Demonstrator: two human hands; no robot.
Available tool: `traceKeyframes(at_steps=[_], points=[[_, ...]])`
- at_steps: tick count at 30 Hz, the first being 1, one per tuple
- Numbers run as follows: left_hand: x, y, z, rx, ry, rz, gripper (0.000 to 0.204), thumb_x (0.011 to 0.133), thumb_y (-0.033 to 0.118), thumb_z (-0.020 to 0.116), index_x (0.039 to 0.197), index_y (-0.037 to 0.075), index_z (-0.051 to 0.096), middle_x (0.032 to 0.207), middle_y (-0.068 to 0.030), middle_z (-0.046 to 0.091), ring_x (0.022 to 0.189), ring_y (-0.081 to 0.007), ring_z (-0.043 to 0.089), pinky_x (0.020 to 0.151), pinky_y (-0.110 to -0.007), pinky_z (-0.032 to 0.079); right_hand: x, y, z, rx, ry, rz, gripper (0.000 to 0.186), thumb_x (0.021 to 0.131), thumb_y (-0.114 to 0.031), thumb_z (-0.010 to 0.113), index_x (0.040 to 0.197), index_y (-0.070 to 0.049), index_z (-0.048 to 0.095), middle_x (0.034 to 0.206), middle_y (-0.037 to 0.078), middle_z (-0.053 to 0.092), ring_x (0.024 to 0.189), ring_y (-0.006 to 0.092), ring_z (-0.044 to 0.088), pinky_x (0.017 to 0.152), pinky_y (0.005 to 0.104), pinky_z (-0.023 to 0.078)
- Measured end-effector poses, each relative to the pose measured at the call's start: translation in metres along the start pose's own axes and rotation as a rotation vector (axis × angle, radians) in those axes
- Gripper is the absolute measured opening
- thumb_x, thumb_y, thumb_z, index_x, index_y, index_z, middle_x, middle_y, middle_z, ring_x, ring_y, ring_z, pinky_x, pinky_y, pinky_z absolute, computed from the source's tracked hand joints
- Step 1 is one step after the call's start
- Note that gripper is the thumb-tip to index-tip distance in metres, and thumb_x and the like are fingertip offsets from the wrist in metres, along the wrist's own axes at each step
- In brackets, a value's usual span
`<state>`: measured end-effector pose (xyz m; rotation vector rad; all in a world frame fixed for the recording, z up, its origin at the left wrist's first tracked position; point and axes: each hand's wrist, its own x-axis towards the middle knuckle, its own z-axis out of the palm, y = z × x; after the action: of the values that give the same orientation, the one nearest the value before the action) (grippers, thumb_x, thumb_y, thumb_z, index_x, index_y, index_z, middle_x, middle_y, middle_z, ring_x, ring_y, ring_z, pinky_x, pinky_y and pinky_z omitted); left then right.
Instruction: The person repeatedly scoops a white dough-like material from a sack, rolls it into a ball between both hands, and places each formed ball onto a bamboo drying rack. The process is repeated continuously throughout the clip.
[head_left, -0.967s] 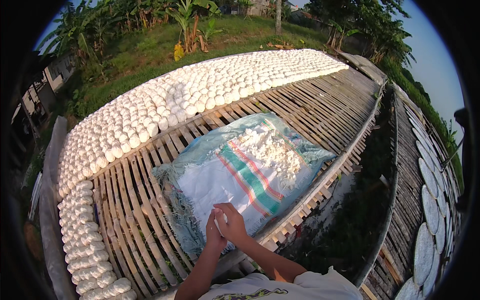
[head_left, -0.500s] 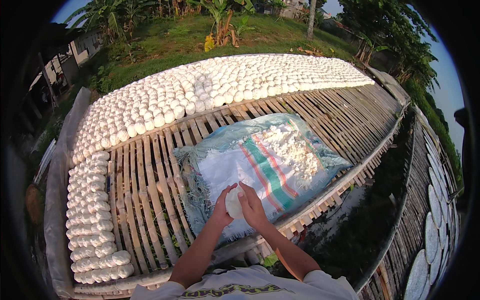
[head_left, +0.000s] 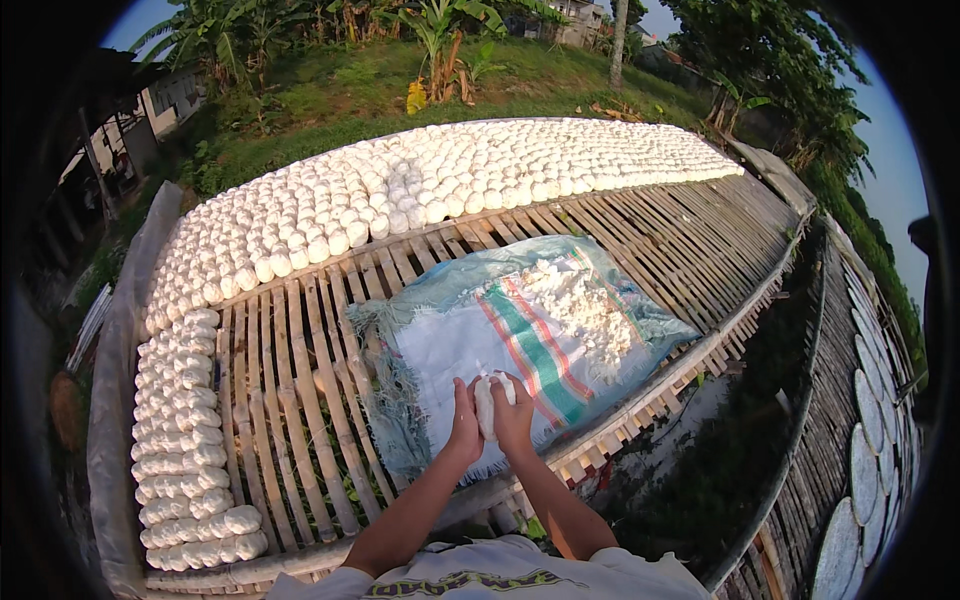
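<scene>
A white lump (head_left: pixel 488 405) is between my hands above a spread woven sack (head_left: pixel 425 365) with green and red stripes. My left hand (head_left: pixel 464 426) is closed on the lump's left side. My right hand (head_left: pixel 514 420) grips it from the right, fingers wrapped round its top. A heap of white crumbly material (head_left: pixel 585 310) lies on the right part of the sack, over a bluish tattered sheet beneath.
Rows of white balls (head_left: pixel 350 185) cover the bamboo slat rack (head_left: pixel 290 400) along its far and left sides. A plastic sheet (head_left: pixel 130 330) hangs at left. Another rack with round grey discs (head_left: pixel 865 450) stands right, across a gap. Grass and banana plants lie beyond.
My hands have shifted rightward and turned the lump, which now stands more upright between them, with my right fingers over its top. The view swung slightly left after the oldest frame.
</scene>
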<state>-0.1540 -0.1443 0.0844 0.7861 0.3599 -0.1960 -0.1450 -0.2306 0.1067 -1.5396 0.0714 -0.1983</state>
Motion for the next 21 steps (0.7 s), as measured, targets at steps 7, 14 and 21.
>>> traceKeyframes(at_steps=[7, 14, 21], points=[[-0.013, 0.021, -0.015, -0.079, -0.126, -0.027, 0.071, 0.109, 0.066, 0.036, 0.16, 0.016, 0.04, 0.15, -0.0127, 0.057, 0.135, -0.0307, 0.057, 0.109, -0.047, 0.05, -0.025, -0.023, -0.005, -0.171, -0.102, -0.35, 0.054, 0.099, -0.019, 0.067, 0.149, 0.0, 0.056, 0.138, 0.022, 0.058, 0.12, 0.033, 0.062, 0.095, 0.0445, 0.055], [-0.019, 0.033, -0.007, 0.163, -0.126, -0.096, 0.075, 0.107, 0.069, 0.041, 0.165, 0.022, 0.035, 0.156, -0.0104, 0.051, 0.139, -0.0279, 0.055, 0.114, -0.046, 0.046, -0.023, -0.041, -0.007, -0.242, -0.221, -0.386, 0.042, 0.09, -0.015, 0.074, 0.128, 0.0, 0.07, 0.116, 0.018, 0.075, 0.104, 0.0287, 0.074, 0.092, 0.0396, 0.057], [-0.027, 0.021, -0.004, 0.05, -0.134, -0.07, 0.075, 0.109, 0.067, 0.037, 0.163, 0.015, 0.038, 0.146, -0.009, 0.058, 0.13, -0.0239, 0.059, 0.113, -0.041, 0.046, -0.024, -0.033, 0.0, -0.155, -0.077, -0.363, 0.028, 0.09, -0.017, 0.079, 0.112, 0.0, 0.075, 0.107, 0.016, 0.076, 0.093, 0.0196, 0.073, 0.075, 0.0357, 0.059]])
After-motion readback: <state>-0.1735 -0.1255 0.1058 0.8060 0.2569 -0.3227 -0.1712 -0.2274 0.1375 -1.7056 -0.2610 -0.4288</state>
